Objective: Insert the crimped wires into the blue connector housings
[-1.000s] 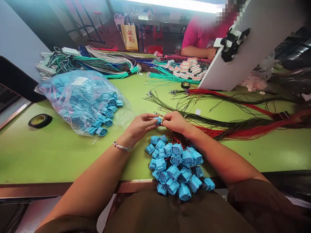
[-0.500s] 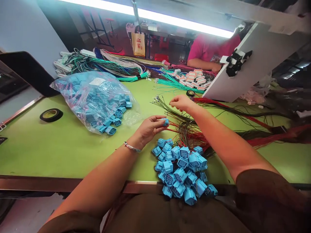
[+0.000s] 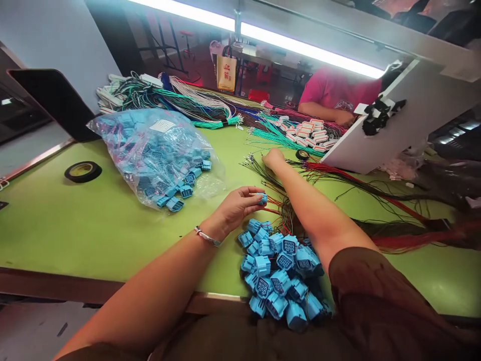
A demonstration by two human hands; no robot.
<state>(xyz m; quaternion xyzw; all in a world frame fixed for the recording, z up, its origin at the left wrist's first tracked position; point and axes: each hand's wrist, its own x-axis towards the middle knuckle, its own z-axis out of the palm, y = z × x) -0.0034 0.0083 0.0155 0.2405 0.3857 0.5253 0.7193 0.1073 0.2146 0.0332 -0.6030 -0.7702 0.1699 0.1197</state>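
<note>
My left hand pinches a small blue connector between thumb and fingers, with red wires close by its right side. Farther forward, my right hand is curled at the tips of a bundle of dark wires with metal terminals. Its fingertips are largely hidden, so whatever they grip cannot be made out. Below both hands, a heap of blue connectors with wires attached lies at the table's front edge and partly overhangs it.
A clear plastic bag of blue connectors lies open at left, beside a roll of black tape. Green and white wire bundles line the back. A white panel stands at right; a co-worker in pink sits beyond.
My right hand has moved slightly down and left in the view, its forearm swinging inward over the wires. My left hand keeps the connector, and the view has turned a little.
</note>
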